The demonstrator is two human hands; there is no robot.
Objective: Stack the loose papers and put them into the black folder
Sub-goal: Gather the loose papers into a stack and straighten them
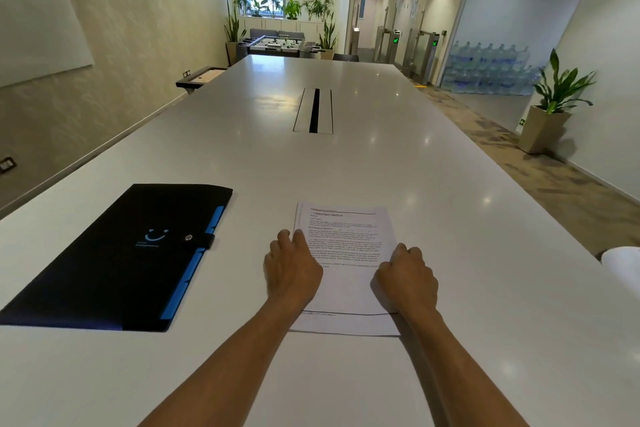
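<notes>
A stack of printed papers (346, 236) lies flat on the white table (346, 156) in front of me. My left hand (291, 270) grips the stack's left edge with curled fingers. My right hand (407, 276) grips the right edge the same way. The black folder (121, 260), with blue tabs and a snap strap, lies closed on the table to the left of the papers, apart from them.
A cable hatch (313, 111) is set into the table's middle, farther away. A white rounded object (621, 258) pokes in at the right table edge. A potted plant (550, 107) stands on the floor to the right.
</notes>
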